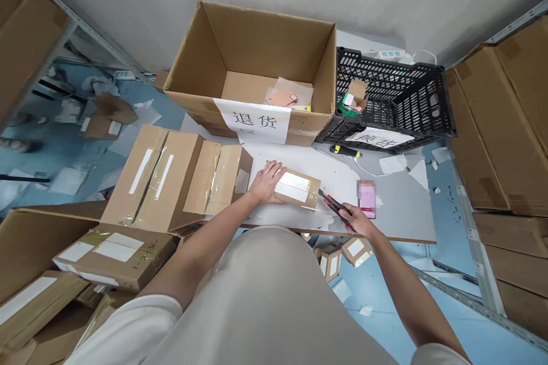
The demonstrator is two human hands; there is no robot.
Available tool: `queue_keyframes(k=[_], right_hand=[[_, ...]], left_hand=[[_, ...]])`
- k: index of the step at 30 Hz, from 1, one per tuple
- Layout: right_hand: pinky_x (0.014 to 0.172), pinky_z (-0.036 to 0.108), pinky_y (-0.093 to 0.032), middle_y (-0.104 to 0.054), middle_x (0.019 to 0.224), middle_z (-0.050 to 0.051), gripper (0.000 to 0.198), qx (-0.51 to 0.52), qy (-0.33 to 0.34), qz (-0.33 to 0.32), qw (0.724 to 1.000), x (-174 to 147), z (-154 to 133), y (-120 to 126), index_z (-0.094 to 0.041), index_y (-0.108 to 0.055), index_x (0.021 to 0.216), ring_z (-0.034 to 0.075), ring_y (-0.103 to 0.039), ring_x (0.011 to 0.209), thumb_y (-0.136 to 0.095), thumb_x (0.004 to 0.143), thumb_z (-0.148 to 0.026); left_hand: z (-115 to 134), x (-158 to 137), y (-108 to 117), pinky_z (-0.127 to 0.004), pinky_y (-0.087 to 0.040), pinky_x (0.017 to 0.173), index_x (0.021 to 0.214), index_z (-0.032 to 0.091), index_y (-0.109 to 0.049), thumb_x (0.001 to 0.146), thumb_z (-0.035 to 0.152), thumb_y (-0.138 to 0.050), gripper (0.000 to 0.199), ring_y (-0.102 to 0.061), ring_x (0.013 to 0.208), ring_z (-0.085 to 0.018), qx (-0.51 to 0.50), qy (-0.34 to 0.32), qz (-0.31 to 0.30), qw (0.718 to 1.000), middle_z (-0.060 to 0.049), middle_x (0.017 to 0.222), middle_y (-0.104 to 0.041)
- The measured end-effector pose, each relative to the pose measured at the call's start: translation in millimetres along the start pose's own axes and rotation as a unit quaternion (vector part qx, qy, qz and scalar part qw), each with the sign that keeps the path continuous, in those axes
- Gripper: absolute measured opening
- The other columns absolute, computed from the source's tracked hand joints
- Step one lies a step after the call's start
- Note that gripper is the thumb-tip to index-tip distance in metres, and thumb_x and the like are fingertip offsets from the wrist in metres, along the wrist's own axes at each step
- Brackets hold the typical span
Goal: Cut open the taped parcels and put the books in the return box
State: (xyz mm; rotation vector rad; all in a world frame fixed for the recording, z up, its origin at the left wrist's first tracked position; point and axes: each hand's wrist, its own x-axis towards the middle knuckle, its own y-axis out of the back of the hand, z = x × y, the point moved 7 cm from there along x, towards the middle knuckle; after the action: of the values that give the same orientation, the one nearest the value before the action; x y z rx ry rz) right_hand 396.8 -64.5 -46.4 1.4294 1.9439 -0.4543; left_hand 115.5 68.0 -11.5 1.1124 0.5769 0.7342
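A small taped cardboard box (295,187) with a white label on top lies on the white table (398,205). My left hand (268,182) grips its left end, fingers over the top edge. In my right hand (356,220) is a black and red utility knife (336,205), its tip at the box's right end. Whether the blade touches the cardboard I cannot tell. A pink-screened phone (367,199) lies right of the knife.
Behind stands a large open carton (274,28) holding papers, beside a black plastic crate (411,85). A yellow and black tool (345,151) lies before the crate. Taped boxes (148,177) crowd the left. Shelving with cartons (505,120) rises on the right.
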Motion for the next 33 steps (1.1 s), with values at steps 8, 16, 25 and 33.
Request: queue_keyframes(k=[8,16,25,33], right_hand=[[0.032,0.02,-0.028,-0.048,0.051,-0.007,0.049,-0.025,-0.007,-0.009,1.0,2.2,-9.6,-3.5,-0.02,-0.045,0.086,0.007,-0.04,0.032,-0.05,0.075,-0.068],[0.031,0.02,-0.028,-0.049,0.05,-0.008,0.046,-0.014,-0.011,-0.005,1.0,-4.4,-1.7,-4.9,-0.021,-0.044,0.086,0.007,-0.039,0.031,-0.049,0.076,-0.066],[0.031,0.021,-0.027,-0.051,0.051,-0.007,0.049,0.014,0.002,0.003,1.0,-8.2,9.2,-14.2,-0.021,-0.044,0.089,0.008,-0.039,0.03,-0.048,0.076,-0.068],[0.031,0.021,-0.028,-0.052,0.051,-0.007,0.05,0.028,-0.006,0.01,1.0,-8.9,7.7,-16.4,-0.021,-0.045,0.09,0.008,-0.04,0.031,-0.05,0.075,-0.068]], left_hand=[[0.8,0.2,-1.3,-0.046,-0.039,0.094,0.141,0.019,-0.029,0.053,0.066,-0.068,0.107,-0.021,0.133,-0.038,0.007,-0.003,-0.01,1.0,-0.017,0.143,-0.033],[2.9,0.0,-0.9,-0.045,-0.04,0.091,0.14,0.019,-0.03,0.052,0.066,-0.068,0.107,-0.021,0.133,-0.038,0.003,-0.005,-0.007,1.0,-0.017,0.142,-0.034],[4.0,-1.4,-1.0,-0.047,-0.037,0.094,0.14,0.018,-0.03,0.054,0.069,-0.065,0.106,-0.021,0.134,-0.038,0.005,-0.003,-0.018,1.0,-0.018,0.143,-0.033],[4.3,-1.5,-1.6,-0.046,-0.036,0.094,0.141,0.019,-0.027,0.055,0.068,-0.064,0.106,-0.017,0.135,-0.036,0.01,0.013,-0.045,0.999,-0.016,0.145,-0.03]])
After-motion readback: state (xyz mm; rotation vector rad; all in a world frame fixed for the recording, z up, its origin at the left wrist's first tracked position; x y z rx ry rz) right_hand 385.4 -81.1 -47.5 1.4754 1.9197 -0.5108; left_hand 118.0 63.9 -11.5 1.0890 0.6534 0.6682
